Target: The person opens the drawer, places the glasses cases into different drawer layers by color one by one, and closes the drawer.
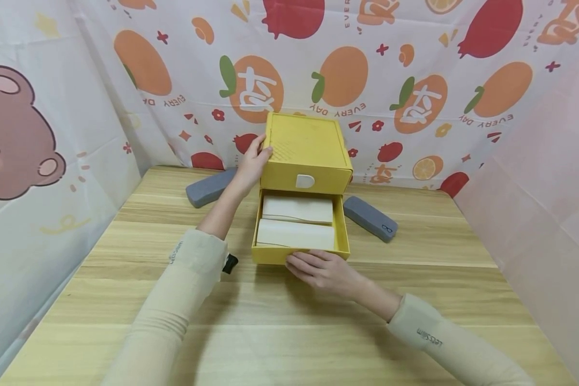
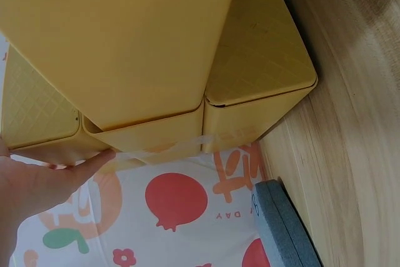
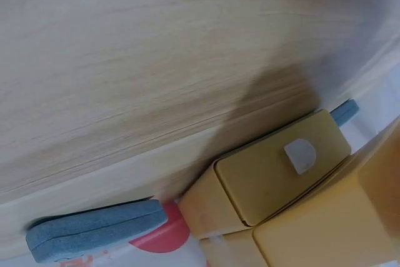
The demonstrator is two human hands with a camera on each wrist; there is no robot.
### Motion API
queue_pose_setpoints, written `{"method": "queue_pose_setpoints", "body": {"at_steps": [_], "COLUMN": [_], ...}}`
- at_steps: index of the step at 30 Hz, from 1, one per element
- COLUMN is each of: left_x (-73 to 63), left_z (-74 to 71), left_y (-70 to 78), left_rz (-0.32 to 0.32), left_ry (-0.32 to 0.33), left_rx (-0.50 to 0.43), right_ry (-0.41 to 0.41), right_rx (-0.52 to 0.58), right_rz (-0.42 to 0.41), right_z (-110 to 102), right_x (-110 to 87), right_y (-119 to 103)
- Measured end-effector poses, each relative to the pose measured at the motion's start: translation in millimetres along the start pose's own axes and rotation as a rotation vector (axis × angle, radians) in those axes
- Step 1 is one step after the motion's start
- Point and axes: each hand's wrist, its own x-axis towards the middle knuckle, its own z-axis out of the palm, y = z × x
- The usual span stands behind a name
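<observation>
A yellow drawer box [image 1: 306,142] stands towards the back of the table. Its middle drawer [image 1: 341,225] is pulled out, and two cream-coloured rectangular blocks [image 1: 296,234] lie inside, one behind the other. On the box's upper left side rests my left hand [image 1: 252,163], thumb and fingers against the yellow wall. My right hand [image 1: 325,273] touches the open drawer's front, fingers close together along it; its thumb is hidden. Below, a shut lower drawer [image 3: 281,173] with a white tab shows in the right wrist view, where my right hand does not appear.
Grey glasses cases lie on both sides of the box, one at the left [image 1: 209,188] and one at the right [image 1: 370,219]. A small black object [image 1: 230,264] sits beside my left sleeve, partly covered. Printed cloth [image 1: 173,128] hangs behind the wooden table [image 1: 280,343].
</observation>
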Motion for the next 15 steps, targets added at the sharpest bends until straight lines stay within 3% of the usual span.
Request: {"method": "queue_pose_setpoints", "body": {"at_steps": [15], "left_x": [0.6], "left_z": [-0.5], "left_y": [-1.2], "left_rz": [0.008], "left_ry": [-0.008], "left_rx": [0.008], "right_ry": [0.075], "right_rx": [0.036], "right_rz": [0.066], "right_z": [20], "right_x": [-5.9], "right_y": [16]}}
